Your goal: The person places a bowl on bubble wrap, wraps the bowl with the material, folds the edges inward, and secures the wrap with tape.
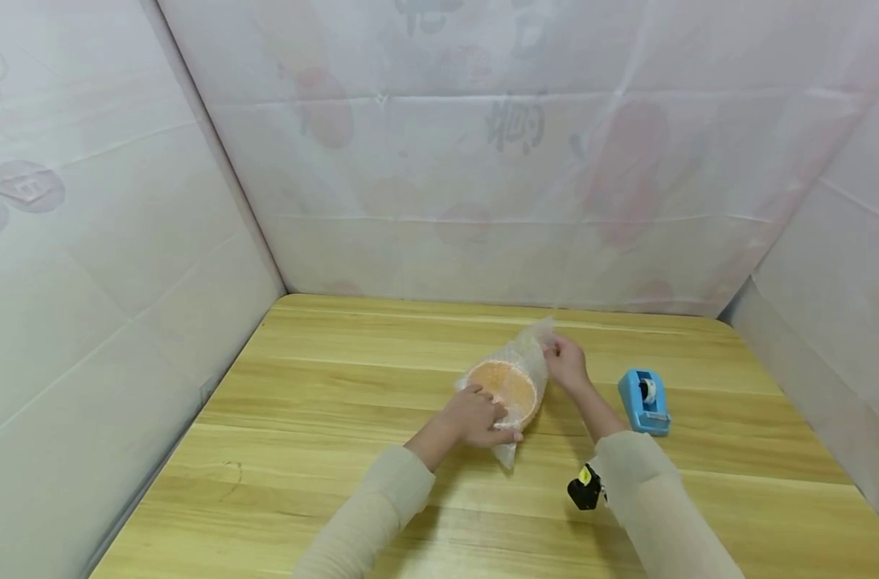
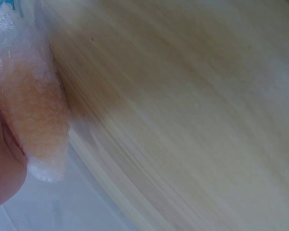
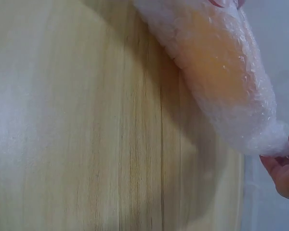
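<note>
A round, orange, plate-like object [image 1: 507, 388] lies inside clear bubble wrap [image 1: 539, 354] on the wooden table. My left hand [image 1: 474, 416] rests on the near left side of this bundle, fingers lying over the wrap and thumb spread toward its near tip. At the far right end, my right hand [image 1: 566, 363] pinches the gathered bubble wrap between thumb and fingers. The right wrist view shows that pinch on the twisted end, with the fingers [image 3: 285, 175] at the frame's edge. Seen from the left wrist, the palm side [image 2: 7, 163] lies against the wrapped bundle [image 2: 33, 106].
A blue tape dispenser [image 1: 645, 402] with a roll in it stands right of the right forearm. Beside the right cuff shows a small black device with a yellow label [image 1: 584, 487]. White printed sheets [image 1: 482, 161] hang behind the table [image 1: 301, 450] and along both sides.
</note>
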`<state>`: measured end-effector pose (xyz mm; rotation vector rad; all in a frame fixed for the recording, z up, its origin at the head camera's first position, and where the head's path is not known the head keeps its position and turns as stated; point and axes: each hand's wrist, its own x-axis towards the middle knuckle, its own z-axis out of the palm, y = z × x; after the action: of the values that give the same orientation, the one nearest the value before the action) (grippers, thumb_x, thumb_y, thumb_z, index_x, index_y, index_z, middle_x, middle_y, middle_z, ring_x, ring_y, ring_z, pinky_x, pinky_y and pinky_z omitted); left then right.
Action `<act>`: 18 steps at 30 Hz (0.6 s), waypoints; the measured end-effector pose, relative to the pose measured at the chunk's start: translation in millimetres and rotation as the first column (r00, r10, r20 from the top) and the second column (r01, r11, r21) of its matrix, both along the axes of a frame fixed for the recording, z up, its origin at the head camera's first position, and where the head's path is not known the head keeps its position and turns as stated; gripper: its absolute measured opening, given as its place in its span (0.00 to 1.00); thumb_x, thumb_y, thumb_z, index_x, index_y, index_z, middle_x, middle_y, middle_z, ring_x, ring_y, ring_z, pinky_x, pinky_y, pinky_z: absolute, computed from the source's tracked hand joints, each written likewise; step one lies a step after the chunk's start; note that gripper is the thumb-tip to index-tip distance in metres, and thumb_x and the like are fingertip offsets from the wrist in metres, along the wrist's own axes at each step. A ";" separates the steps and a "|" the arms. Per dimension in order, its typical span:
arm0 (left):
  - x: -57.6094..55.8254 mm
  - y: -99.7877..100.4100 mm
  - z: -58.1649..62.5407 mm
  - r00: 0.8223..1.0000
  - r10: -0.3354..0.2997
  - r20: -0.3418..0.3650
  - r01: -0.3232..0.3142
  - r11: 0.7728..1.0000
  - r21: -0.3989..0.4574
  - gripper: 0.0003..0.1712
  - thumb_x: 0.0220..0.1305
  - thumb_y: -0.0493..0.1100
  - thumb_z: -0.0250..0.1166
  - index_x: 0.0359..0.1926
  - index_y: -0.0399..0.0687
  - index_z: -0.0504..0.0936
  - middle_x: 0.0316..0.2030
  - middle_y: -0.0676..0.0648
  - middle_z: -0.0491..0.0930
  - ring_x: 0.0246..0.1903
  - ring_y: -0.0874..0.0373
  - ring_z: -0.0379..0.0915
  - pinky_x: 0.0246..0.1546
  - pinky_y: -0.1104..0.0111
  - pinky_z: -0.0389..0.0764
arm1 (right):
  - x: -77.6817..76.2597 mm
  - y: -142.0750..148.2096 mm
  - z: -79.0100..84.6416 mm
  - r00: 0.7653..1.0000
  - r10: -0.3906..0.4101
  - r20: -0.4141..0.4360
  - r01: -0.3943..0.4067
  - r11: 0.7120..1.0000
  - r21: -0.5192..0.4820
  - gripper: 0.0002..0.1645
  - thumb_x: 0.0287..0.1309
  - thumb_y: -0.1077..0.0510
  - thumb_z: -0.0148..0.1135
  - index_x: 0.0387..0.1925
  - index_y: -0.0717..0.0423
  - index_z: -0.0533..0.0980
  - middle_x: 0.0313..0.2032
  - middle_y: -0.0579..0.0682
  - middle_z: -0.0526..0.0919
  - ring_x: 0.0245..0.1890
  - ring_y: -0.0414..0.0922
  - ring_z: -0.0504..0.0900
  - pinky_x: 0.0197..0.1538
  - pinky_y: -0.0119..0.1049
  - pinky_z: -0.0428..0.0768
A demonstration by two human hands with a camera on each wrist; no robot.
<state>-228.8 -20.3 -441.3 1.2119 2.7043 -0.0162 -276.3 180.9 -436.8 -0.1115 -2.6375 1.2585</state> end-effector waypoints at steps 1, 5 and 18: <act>-0.2 0.3 -0.1 1.000 0.002 0.000 -0.002 1.000 0.001 0.37 0.64 0.72 0.38 0.55 0.56 0.77 0.50 0.56 0.80 0.58 0.59 0.70 0.68 0.63 0.57 | 1.0 -1.6 0.8 1.000 0.013 -0.013 -0.013 1.000 0.005 0.13 0.60 0.68 0.49 0.43 0.73 0.74 0.28 0.63 0.74 0.26 0.46 0.69 0.29 0.32 0.69; -0.3 1.3 0.2 1.000 0.012 0.008 -0.012 1.000 -0.010 0.37 0.64 0.72 0.37 0.57 0.56 0.76 0.53 0.56 0.79 0.60 0.59 0.68 0.68 0.63 0.55 | 4.3 -8.6 3.4 0.997 0.067 -0.035 -0.066 0.998 0.023 0.18 0.61 0.70 0.47 0.52 0.73 0.71 0.42 0.71 0.77 0.37 0.57 0.76 0.42 0.44 0.78; -1.9 4.3 -0.4 1.000 0.003 0.005 -0.003 1.000 -0.015 0.38 0.63 0.73 0.36 0.57 0.56 0.76 0.54 0.56 0.78 0.60 0.59 0.67 0.68 0.62 0.55 | 18.1 -25.7 7.3 0.977 0.208 -0.036 -0.209 0.977 -0.038 0.22 0.66 0.65 0.44 0.60 0.69 0.65 0.60 0.66 0.68 0.57 0.64 0.71 0.57 0.52 0.72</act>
<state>-230.7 -16.1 -441.7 1.2020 2.6965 -0.0323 -258.2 155.2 -429.5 0.1826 -2.6523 1.3665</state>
